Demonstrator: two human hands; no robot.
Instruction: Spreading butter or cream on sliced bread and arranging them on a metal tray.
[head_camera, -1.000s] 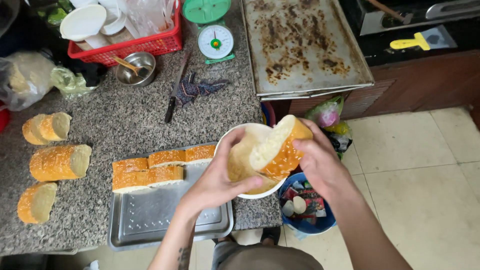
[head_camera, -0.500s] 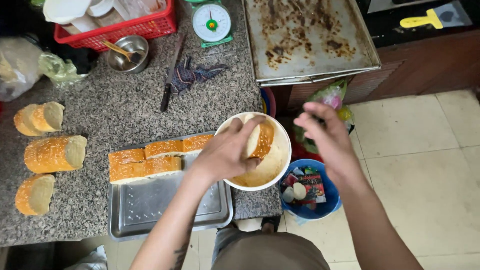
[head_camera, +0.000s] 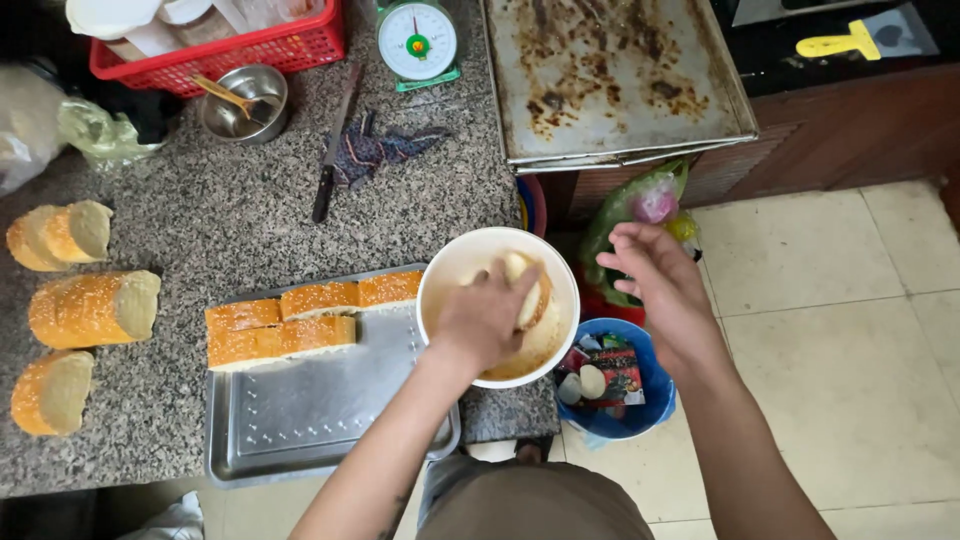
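Note:
My left hand (head_camera: 482, 318) reaches into a white bowl (head_camera: 455, 264) of yellowish batter and presses a piece of bread (head_camera: 533, 290) down into it. The bowl sits at the right end of a metal tray (head_camera: 300, 410) on the granite counter. Several sesame-crusted bread pieces (head_camera: 300, 318) lie in two rows at the tray's far edge. My right hand (head_camera: 658, 283) hovers to the right of the bowl, past the counter's edge, fingers loosely spread and holding nothing.
Three bread loaf chunks (head_camera: 88, 307) lie on the counter's left. Behind are a knife (head_camera: 331, 155), a cloth (head_camera: 385, 150), a small steel bowl (head_camera: 243, 100), a red basket (head_camera: 215, 45), a green scale (head_camera: 420, 42) and a stained baking sheet (head_camera: 615, 75). A blue bin (head_camera: 620, 385) stands on the floor.
The bread held by both hands above the bowl went down into it. My right hand let go and drew off to the right; my left hand pushed the bread into the batter.

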